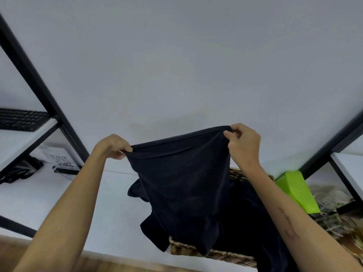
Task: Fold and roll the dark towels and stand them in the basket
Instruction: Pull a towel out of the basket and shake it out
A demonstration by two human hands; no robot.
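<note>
A dark navy towel (182, 183) hangs in the air, stretched between both hands above the table. My left hand (112, 147) pinches its upper left corner and my right hand (243, 142) pinches its upper right corner. Its lower end droops over a woven basket (212, 254) at the table's front edge. More dark towels (249, 218) lie heaped in and over the basket, one spilling out to the left (151, 230). Most of the basket's inside is hidden by cloth.
The white table (110, 203) runs left of the basket. A black shelf frame (39, 85) with a keyboard (21, 119) stands at left, above a QR-code card (60, 160). A bright green box (298, 191) and glassware (330, 203) sit at right.
</note>
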